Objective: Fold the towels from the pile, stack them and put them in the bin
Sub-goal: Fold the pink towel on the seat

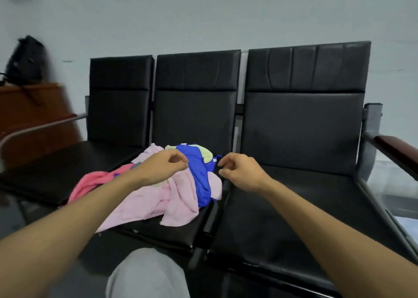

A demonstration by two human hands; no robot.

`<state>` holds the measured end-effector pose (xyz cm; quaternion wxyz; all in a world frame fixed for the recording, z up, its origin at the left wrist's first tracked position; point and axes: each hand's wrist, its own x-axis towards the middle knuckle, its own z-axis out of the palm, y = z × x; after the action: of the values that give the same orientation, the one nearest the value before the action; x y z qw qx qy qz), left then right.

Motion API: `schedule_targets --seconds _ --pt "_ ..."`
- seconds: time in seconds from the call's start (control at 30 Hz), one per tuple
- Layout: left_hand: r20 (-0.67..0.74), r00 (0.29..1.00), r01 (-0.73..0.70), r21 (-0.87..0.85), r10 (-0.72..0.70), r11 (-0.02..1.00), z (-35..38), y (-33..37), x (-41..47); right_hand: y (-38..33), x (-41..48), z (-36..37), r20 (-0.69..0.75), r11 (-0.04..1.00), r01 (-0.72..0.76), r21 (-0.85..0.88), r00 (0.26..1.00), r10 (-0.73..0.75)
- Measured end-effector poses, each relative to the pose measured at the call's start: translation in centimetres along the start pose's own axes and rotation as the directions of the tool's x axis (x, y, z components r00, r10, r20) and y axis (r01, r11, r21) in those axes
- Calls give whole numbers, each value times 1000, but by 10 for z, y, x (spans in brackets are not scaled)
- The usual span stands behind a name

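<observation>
Loosely curled, gripping nothing, our left hand [165,167] hovers over the towel pile [181,193] and our right hand [241,172] just beside it; the pile lies on the bench's middle seat [158,232].

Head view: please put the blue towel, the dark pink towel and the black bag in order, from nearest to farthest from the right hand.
1. Blue towel: just left of the right hand, on the middle seat.
2. Dark pink towel: farther left, beyond the left hand.
3. Black bag: far left, on the wooden cabinet by the wall.
</observation>
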<state>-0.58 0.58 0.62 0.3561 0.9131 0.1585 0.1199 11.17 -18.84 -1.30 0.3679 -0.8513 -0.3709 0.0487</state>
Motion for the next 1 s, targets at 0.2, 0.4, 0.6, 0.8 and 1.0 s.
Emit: schedule_targets --seconds 0.2,0.4,0.6,0.8,1.0 --pt "-184 967 133 -237 -178 963 8 -38 -7 2 17 31 48 994 -9 109 999 3" --pt "-281 849 202 -609 -447 767 60 -78 31 44 55 90 88 989 -78 129 994 67" --pt "-316 783 188 -702 -536 687 93 -108 78 68 113 144 135 981 -165 103 979 150" --pt "-295 801 196 -693 -521 693 101 -118 96 76 149 186 100 982 -162 94 983 153" --pt "-228 819 221 -721 -526 657 97 -118 98 72 154 198 -109 996 -87 -2 990 86"
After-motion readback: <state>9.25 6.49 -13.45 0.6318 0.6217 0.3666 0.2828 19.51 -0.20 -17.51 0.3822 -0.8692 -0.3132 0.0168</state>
